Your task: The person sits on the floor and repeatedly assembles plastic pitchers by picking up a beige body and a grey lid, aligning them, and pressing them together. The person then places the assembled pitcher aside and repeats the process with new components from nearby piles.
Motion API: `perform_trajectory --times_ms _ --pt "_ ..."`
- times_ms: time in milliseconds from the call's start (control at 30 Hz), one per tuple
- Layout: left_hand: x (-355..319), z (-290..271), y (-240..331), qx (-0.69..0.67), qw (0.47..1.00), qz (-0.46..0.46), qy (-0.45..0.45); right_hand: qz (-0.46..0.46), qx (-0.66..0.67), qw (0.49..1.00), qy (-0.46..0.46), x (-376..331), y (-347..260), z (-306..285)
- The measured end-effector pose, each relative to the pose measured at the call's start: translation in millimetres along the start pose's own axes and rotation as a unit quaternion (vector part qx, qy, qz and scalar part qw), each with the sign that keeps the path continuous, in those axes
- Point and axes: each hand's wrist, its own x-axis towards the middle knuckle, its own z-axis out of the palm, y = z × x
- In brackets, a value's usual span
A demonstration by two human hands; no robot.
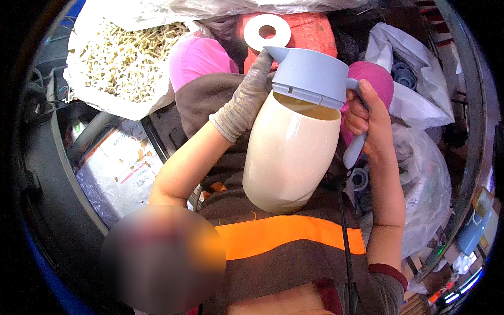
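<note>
A cream jug body (291, 152) leans across my lap, over a dark brown apron. The grey-blue collar (310, 76) at its top has a pointed spout on the left and a handle (355, 151) on the right. A gap shows along part of the joint between collar and body. My left hand (245, 105), in a grey knit glove, steadies the jug at its left side, thumb up by the spout. Its other fingers are hidden behind the jug. My bare right hand (370, 113) has its fingers wrapped round the handle.
Small beige pieces (126, 65) fill a white sack at the far left. Beyond the jug, a white ring-shaped roll (252, 38) rests against red material (312, 31). On the right are a white bag (428, 102) with dark grey parts and a clear plastic bag (428, 181).
</note>
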Motion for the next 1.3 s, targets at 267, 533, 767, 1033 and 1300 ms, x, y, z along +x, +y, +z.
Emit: perform_trajectory --times_ms 267,533,767,1033,1300 --pt "-8.5 -7.4 2.8 -0.043 0.996 -0.052 -0.054 -0.035 -0.064 0.997 0.01 8.8 10.0 -0.8" --pt "-26.4 -8.7 4.1 0.081 0.99 -0.033 -0.11 -0.082 -0.142 0.986 0.028 20.8 23.6 -4.8" --pt "-29.1 -5.0 2.2 0.074 0.99 -0.051 -0.104 -0.063 -0.147 0.987 -0.029 22.0 22.1 -14.6" --pt "-36.3 15.5 8.3 0.184 0.977 -0.022 -0.109 -0.096 -0.195 0.976 0.0 13.6 27.4 -13.5" --pt "-47.9 26.8 7.9 0.276 0.957 -0.026 -0.086 -0.087 -0.166 0.981 -0.038 12.5 34.8 -26.6"
